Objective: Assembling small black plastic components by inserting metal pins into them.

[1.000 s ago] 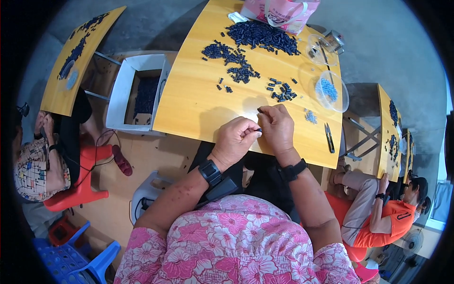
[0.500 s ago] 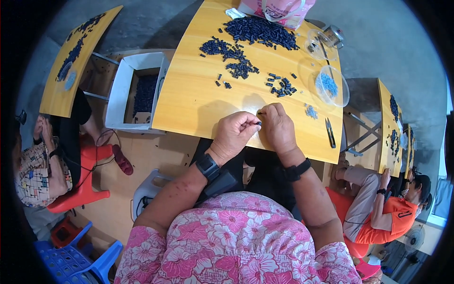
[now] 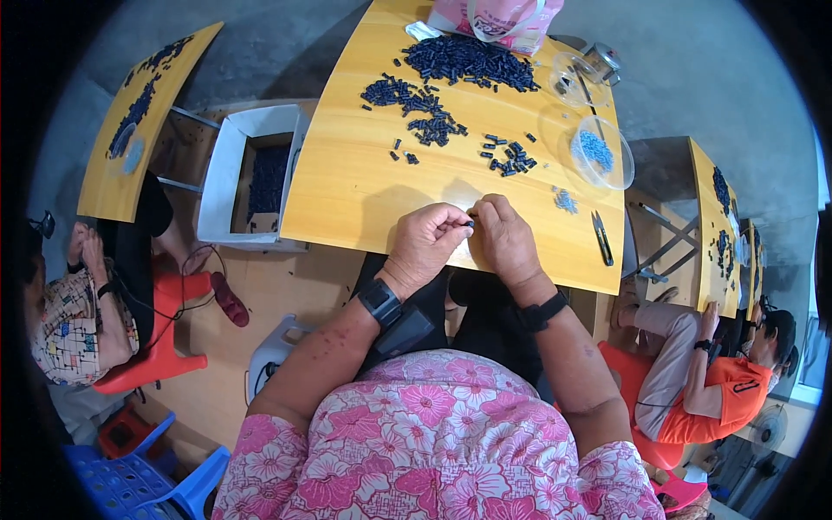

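Over the near edge of the wooden table (image 3: 347, 204), my left hand (image 3: 426, 241) pinches a small black cylindrical part (image 3: 469, 224) between thumb and forefinger. Right beside it my right hand (image 3: 506, 238) has its fingers drawn together against that part. Whatever its fingertips hold is hidden. Beyond the hands lies a loose cluster of similar black parts (image 3: 511, 158). A little heap of tiny pale-blue pieces (image 3: 565, 201) sits to the right, with black-handled thread snips (image 3: 601, 241) near the right edge.
Larger piles of black parts (image 3: 472, 65) lie farther back, before a pink bag (image 3: 511, 22). A clear tub (image 3: 626, 165) holds blue pieces; another tub (image 3: 559, 91) and a metal mug (image 3: 602, 62) stand behind. A white box (image 3: 224, 186) is left. People sit at both sides.
My right hand's fingertips have come in closer to the black part in my left hand. A dark tip that showed at the right fingers is now hidden. The view has shifted slightly.
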A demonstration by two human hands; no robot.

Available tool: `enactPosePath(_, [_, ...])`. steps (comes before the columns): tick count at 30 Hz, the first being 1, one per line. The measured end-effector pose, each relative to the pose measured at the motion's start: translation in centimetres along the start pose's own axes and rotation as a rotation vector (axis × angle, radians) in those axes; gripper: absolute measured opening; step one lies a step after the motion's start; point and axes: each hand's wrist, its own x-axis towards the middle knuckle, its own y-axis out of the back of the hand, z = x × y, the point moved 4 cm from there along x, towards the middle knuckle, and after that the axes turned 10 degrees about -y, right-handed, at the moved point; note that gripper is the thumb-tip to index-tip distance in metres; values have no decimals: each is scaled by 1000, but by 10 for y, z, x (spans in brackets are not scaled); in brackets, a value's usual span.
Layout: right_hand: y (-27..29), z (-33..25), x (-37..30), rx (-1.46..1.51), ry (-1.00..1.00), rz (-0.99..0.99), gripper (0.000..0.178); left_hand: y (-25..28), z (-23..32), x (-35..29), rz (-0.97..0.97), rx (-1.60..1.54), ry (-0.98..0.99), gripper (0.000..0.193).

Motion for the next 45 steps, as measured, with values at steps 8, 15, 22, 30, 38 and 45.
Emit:
enactPosePath(8, [5,2,-11,-10,102,-37,14,0,0,0,8,12,0,9])
enactPosePath(15, [7,8,-10,186,-41,30,11,-1,-3,-1,1,45,8,9])
enactPosePath(22, [4,37,-23,943,-565,-143,11,-2,0,1,-42,102,-16,10])
enactPosePath(30, [14,17,-17,998,-495,-184,15,-3,1,2,-87,161,5,10])
enactPosePath(38, [13,12,-17,916,-462,-199,16,-3,2,2,-84,161,18,11])
enactPosePath(45, [15,11,-17,829,-447,-165,16,-2,4,3,-97,180,11,11])
